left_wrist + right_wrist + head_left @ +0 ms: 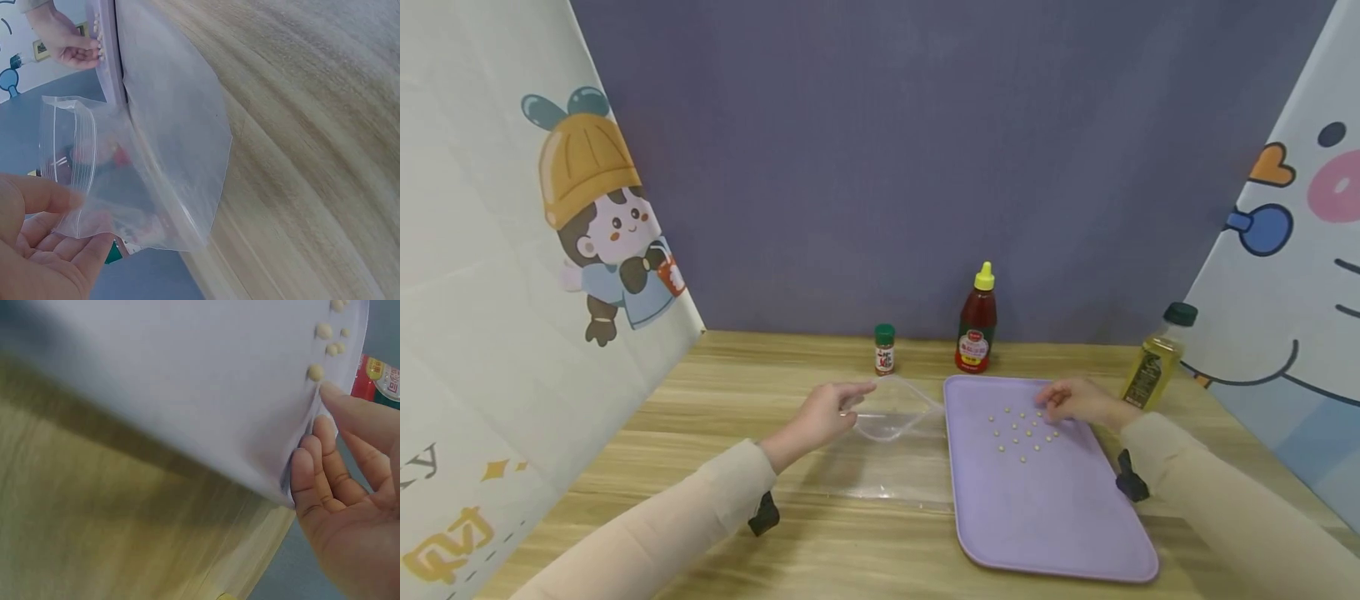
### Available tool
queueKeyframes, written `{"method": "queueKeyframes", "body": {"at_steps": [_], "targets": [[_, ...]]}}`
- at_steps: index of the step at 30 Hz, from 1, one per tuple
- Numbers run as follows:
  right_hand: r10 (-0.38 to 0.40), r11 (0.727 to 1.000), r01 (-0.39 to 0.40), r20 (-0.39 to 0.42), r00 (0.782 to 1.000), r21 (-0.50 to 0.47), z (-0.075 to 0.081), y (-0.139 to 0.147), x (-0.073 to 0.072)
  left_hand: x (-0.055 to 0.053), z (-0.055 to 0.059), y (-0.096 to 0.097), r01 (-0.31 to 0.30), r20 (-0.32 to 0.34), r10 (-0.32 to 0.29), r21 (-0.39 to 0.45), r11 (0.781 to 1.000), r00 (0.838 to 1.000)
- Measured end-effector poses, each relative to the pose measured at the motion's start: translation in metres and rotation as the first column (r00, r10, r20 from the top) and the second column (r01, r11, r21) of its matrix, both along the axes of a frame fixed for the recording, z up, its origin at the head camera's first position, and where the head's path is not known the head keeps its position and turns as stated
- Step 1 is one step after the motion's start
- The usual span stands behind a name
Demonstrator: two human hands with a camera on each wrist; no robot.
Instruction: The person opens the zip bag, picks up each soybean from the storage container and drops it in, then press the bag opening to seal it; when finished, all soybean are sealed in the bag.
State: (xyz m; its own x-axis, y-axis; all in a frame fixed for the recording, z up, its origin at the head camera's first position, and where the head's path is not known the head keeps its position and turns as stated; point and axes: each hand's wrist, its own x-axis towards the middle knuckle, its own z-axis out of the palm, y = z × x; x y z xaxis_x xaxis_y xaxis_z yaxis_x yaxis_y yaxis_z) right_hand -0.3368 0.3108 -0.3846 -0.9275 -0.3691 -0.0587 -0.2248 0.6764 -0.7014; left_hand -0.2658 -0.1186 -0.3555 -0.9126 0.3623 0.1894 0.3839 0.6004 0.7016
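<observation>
Thumb and fingers of my left hand pinch the edge of a clear zip bag near its zip strip, and its mouth gapes. The bag lies on the wooden table beside a lilac tray. Several small pale yellow beans are scattered over the tray's far half. At the tray's far right, my right hand reaches down with bent fingers. In the right wrist view, one fingertip comes right beside a bean; I cannot tell whether the hand holds one.
A green-capped spice jar and a red sauce bottle with a yellow cap stand behind the bag and tray. An oil bottle with a dark cap stands right of the tray, next to my right wrist. A dark backdrop rises behind the table.
</observation>
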Motion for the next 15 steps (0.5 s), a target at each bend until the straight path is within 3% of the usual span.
{"method": "queueKeyframes", "body": {"at_steps": [8,15], "targets": [[0.034,0.999,-0.034,-0.008,0.999,0.043,0.0007,-0.0031,-0.0015,-0.0007,-0.0019,-0.0003,-0.007,-0.012,0.007,-0.009,1.000,1.000],[-0.015,0.996,0.016,-0.013,1.000,0.088,-0.0021,-0.0041,-0.0030,-0.0011,-0.0022,0.0001,-0.006,-0.017,0.006,-0.011,1.000,1.000]]}}
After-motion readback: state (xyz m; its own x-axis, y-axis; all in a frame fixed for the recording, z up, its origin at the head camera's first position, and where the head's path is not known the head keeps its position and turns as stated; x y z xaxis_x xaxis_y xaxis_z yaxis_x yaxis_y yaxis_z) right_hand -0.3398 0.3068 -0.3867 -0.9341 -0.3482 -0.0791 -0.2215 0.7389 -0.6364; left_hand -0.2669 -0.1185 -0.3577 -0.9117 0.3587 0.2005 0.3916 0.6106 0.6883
